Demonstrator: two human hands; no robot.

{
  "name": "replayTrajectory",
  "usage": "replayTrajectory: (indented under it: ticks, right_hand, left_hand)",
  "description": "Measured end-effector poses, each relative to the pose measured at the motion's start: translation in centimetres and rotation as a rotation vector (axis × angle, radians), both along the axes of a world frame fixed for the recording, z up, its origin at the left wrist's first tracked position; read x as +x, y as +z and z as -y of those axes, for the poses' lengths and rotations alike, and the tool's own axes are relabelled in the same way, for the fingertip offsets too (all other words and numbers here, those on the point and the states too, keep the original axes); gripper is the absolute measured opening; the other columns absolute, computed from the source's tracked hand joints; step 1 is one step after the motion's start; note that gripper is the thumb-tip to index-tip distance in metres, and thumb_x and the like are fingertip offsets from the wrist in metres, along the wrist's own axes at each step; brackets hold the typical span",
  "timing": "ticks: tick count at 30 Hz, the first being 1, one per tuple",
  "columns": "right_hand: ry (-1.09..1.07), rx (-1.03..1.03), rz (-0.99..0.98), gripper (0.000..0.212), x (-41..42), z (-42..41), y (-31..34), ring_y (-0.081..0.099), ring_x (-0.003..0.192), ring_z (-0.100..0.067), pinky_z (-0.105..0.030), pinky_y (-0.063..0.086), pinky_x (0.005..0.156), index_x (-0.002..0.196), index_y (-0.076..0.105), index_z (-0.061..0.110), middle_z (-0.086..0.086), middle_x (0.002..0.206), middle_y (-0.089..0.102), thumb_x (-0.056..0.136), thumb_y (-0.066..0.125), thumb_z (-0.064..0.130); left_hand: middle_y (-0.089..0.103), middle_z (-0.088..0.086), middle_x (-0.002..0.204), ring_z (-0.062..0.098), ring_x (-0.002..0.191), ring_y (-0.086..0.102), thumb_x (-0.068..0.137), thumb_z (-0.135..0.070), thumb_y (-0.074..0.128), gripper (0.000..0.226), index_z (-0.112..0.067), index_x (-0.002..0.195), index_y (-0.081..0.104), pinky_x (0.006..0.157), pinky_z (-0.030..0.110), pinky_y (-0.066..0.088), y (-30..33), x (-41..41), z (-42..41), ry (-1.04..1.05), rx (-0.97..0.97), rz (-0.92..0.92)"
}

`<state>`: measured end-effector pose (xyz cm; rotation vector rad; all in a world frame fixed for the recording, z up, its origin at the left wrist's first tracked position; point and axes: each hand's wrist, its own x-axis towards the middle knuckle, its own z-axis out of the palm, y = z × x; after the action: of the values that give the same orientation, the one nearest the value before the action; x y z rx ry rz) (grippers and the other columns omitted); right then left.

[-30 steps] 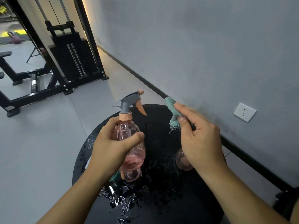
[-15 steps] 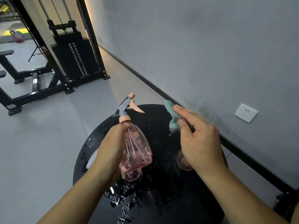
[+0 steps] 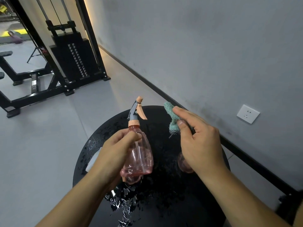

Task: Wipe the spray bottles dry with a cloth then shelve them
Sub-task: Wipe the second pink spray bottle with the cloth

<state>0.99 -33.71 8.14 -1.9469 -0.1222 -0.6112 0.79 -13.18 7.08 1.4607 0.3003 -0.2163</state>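
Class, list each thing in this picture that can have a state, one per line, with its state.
Pink spray bottle: lifted, tilted, gripped by left hand.
Green cloth: bunched, pinched in right hand, apart from the bottle.
Round black table: wet with droplets.
Second pink bottle: on the table, mostly hidden.

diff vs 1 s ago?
The left hand turned the pink spray bottle in its grip, so the nozzle now points away, and shifted to hold it near the neck. The right hand still pinches the green cloth, apart from the bottle. The wet black table is unchanged.
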Motion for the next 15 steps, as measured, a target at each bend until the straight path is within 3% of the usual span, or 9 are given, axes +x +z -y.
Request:
replayTrajectory:
  ticks: [2, 4, 7, 9, 12, 15]
  right_hand:
    - [0.005, 0.002, -0.005, 0.037, -0.06, -0.01, 0.06, 0.057, 0.115, 0.013, -0.004, 0.043, 0.094, 0.127, 0.069, 0.018, 0.018, 0.123, 0.066, 0.096, 0.059, -0.001]
    - [0.014, 0.000, -0.011, 0.037, -0.14, -0.03, 0.12, 0.056, 0.116, 0.014, -0.003, 0.043, 0.093, 0.127, 0.069, 0.019, 0.018, 0.123, 0.066, 0.096, 0.059, 0.000]
    - [0.015, -0.011, -0.004, 0.037, -0.18, 0.00, 0.17, 0.056, 0.116, 0.014, -0.002, 0.042, 0.094, 0.126, 0.070, 0.018, 0.017, 0.124, 0.066, 0.096, 0.059, -0.001]
    - [0.014, -0.018, 0.000, 0.037, -0.15, 0.03, 0.18, 0.056, 0.116, 0.014, -0.003, 0.042, 0.095, 0.126, 0.070, 0.018, 0.016, 0.124, 0.067, 0.096, 0.059, 0.000]
    - [0.015, -0.025, 0.010, 0.037, -0.08, -0.03, 0.13, 0.055, 0.116, 0.015, -0.004, 0.042, 0.096, 0.126, 0.070, 0.018, 0.017, 0.124, 0.066, 0.096, 0.060, -0.001]
    - [0.025, -0.048, 0.020, 0.038, -0.09, -0.18, 0.03, 0.055, 0.117, 0.014, -0.004, 0.042, 0.096, 0.126, 0.070, 0.019, 0.016, 0.124, 0.066, 0.095, 0.060, -0.001]
  left_hand:
    - [0.071, 0.010, 0.092, 0.029, 0.079, 0.067, 0.094, -0.027, 0.066, 0.016, -0.017, 0.101, 0.075, 0.072, 0.049, 0.057, 0.35, -0.21, 0.24, 0.004, 0.027, -0.017]
    - [0.071, 0.014, 0.094, 0.032, 0.078, 0.069, 0.092, -0.033, 0.072, 0.023, -0.017, 0.109, 0.073, 0.075, 0.056, 0.060, 0.47, -0.32, 0.32, -0.002, 0.032, -0.043]
    - [0.073, 0.018, 0.104, 0.037, 0.078, 0.076, 0.068, -0.039, 0.092, 0.066, -0.014, 0.121, 0.062, 0.076, 0.062, 0.063, 0.78, -0.53, 0.33, -0.078, 0.028, -0.114]
    - [0.072, 0.020, 0.109, 0.037, 0.079, 0.078, 0.060, -0.027, 0.097, 0.074, -0.012, 0.123, 0.060, 0.072, 0.057, 0.065, 0.97, -0.61, 0.56, -0.103, 0.047, -0.124]
    - [0.075, 0.019, 0.102, 0.037, 0.078, 0.077, 0.058, -0.023, 0.095, 0.068, -0.010, 0.118, 0.066, 0.069, 0.049, 0.064, 1.08, -0.65, 0.60, -0.082, 0.063, -0.108]
    - [0.079, 0.016, 0.095, 0.035, 0.077, 0.077, 0.077, -0.019, 0.086, 0.039, -0.011, 0.114, 0.074, 0.070, 0.050, 0.064, 0.98, -0.73, 0.57, -0.073, 0.090, -0.097]
